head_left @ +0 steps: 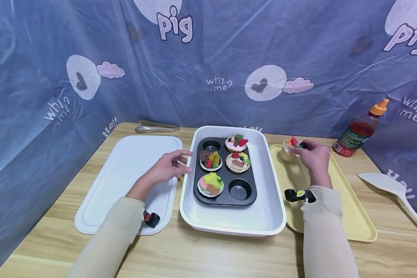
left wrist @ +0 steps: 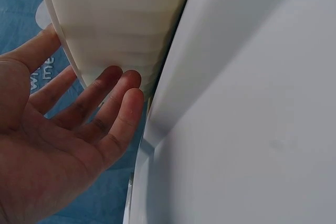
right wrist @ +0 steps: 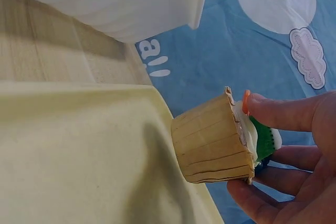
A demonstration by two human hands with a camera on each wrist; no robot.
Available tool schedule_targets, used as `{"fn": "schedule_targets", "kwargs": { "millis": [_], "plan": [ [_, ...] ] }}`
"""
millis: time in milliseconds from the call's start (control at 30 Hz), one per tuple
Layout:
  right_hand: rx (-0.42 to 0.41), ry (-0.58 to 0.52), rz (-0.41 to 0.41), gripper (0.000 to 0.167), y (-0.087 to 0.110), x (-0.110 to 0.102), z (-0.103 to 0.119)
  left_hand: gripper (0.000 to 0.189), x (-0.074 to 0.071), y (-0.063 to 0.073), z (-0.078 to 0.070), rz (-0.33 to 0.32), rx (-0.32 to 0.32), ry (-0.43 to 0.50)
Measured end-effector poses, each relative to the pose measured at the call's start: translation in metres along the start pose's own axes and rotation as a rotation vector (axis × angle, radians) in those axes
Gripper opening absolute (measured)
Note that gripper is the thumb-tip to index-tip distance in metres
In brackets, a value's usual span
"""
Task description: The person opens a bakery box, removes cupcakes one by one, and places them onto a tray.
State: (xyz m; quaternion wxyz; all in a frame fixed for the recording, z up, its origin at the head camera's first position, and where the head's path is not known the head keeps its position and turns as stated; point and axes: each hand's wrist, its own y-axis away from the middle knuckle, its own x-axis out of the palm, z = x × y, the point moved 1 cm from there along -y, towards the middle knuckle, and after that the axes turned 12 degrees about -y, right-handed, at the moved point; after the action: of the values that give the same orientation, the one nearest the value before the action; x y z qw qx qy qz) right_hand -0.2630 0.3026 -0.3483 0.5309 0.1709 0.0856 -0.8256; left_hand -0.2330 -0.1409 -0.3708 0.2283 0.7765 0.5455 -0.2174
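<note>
Between thumb and fingers my right hand (head_left: pixel 315 153) pinches a toy cupcake (right wrist: pixel 210 142) by its topped end. The cupcake has a tan pleated paper cup and red, orange and green pieces on cream; it hangs over the far left part of the yellow tray (head_left: pixel 351 208). My left hand (head_left: pixel 168 168) has its fingers spread loosely at the left rim of the white bin (head_left: pixel 229 227). Inside that bin lies a dark muffin tin (head_left: pixel 215 199). Several toy tarts, such as the pink-topped one (head_left: pixel 236 143), sit in its wells; the back left and front right wells show their dark bottoms.
Left of the bin lies a white tray (head_left: pixel 125 173), under my left forearm. Metal tongs (head_left: pixel 156 128) lie behind it. A sauce bottle (head_left: pixel 358 133) stands at the back right, near a white spoon (head_left: pixel 392 187). A blue printed cloth (head_left: pixel 229 50) hangs behind the table.
</note>
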Motion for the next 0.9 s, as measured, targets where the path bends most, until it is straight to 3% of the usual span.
{"fn": "schedule_targets", "kwargs": {
  "millis": [900],
  "plan": [
    [-0.065,0.048,0.053,0.072,0.0017,0.0077,-0.0053,0.058,0.0002,0.0009,-0.0009,0.000,-0.011,0.005]
  ]
}}
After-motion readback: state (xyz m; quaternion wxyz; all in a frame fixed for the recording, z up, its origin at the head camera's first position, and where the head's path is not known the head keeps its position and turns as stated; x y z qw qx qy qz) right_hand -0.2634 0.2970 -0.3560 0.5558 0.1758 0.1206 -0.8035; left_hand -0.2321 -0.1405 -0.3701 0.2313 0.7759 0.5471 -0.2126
